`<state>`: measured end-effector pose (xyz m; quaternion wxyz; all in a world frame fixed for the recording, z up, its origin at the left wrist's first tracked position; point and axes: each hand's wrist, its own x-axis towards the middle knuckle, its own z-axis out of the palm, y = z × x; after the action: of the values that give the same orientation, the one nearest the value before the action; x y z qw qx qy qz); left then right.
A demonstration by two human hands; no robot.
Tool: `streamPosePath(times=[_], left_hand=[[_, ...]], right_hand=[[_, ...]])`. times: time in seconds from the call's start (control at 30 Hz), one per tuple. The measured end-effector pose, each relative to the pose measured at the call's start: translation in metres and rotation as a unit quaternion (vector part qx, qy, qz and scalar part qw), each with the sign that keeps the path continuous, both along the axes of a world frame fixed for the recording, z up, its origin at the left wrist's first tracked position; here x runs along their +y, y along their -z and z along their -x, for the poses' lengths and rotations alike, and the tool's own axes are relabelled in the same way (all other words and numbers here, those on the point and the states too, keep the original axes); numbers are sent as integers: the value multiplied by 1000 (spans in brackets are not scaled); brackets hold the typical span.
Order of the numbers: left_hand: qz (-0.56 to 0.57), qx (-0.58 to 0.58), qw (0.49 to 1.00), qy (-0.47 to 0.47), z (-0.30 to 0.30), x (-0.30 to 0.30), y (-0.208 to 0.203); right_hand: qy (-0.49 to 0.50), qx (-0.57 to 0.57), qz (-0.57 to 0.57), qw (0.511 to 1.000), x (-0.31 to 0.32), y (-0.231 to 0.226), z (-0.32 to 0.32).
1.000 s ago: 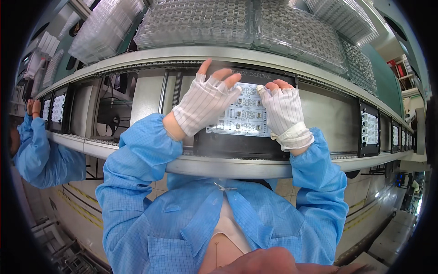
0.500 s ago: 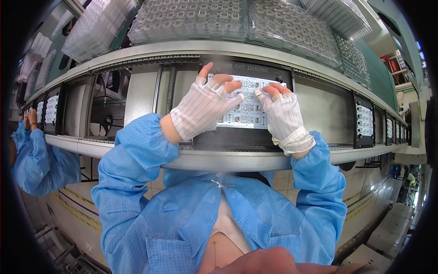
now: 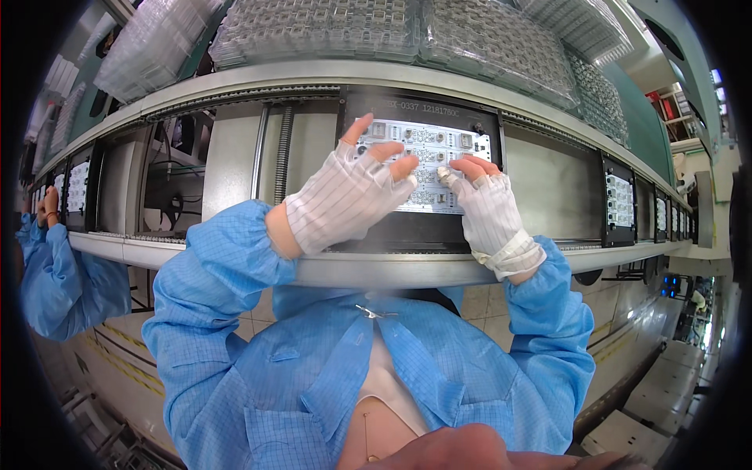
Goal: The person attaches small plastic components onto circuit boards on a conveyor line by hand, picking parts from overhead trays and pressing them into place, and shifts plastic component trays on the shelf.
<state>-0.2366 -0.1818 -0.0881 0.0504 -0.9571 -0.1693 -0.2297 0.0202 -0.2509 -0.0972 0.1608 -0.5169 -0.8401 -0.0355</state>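
Note:
A white circuit board (image 3: pixel 429 139) with rows of small parts lies in a black carrier (image 3: pixel 407 231) on the conveyor line in front of me. My left hand (image 3: pixel 352 196), in a white fingerless glove, lies flat across the board's left half with its fingers spread. My right hand (image 3: pixel 489 207), gloved the same way, is curled at the board's right part. Its thumb and forefinger pinch a small grey component (image 3: pixel 445 175) against the board. Both blue sleeves reach up from below.
A grey rail (image 3: pixel 392 270) runs in front of the carrier. More black carriers with boards sit to the right (image 3: pixel 619 200) and far left (image 3: pixel 77 186). Clear plastic trays (image 3: pixel 313 27) are stacked on the shelf above. A co-worker's blue sleeve (image 3: pixel 55 282) is at left.
The carrier and board have shifted up and right in the view. My right hand has come in from the board's right edge, its fingertips now pinched together. My left hand stays spread on the board.

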Motion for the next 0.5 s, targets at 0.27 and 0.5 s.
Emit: streamPosePath(times=[0.27, 0.5], left_hand=[[-36, 101, 994, 9, 4, -21, 0], [50, -26, 998, -5, 16, 2, -4]], right_hand=[[-34, -13, 24, 999, -28, -5, -3], [-2, 94, 118, 989, 4, -29, -12]])
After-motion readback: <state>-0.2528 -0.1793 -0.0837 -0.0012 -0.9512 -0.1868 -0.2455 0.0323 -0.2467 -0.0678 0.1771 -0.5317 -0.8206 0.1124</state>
